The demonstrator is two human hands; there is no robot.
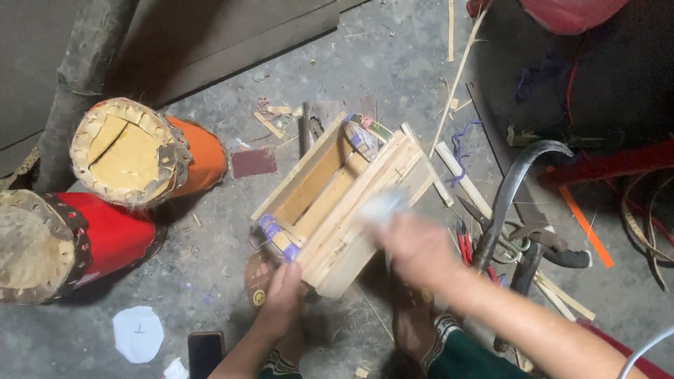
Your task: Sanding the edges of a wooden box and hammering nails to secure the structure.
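We steady a small open box of pale wooden slats [344, 203] on the concrete floor [210, 238], and every place here is told from that box. Our left hand [281, 298] presses against its near corner, fingers curled onto the wood just below a strip of purple tape [270, 228]; it grips nothing else. Our right hand [414, 245] lies over the box's near right edge, blurred, with a pale bluish-white thing [382, 207] at its fingertips that we cannot identify; how tightly the fingers close on it we cannot tell. Left of the box lie two drums on their sides, an orange one [140, 151] and, nearer us, a red one [67, 242]. Right of the box sit a curved dark blade [516, 172], red-handled pliers [465, 244] and loose bamboo strips [456, 182]. Below the box's left corner are a white paper disc [138, 333] and a dark phone [206, 353].
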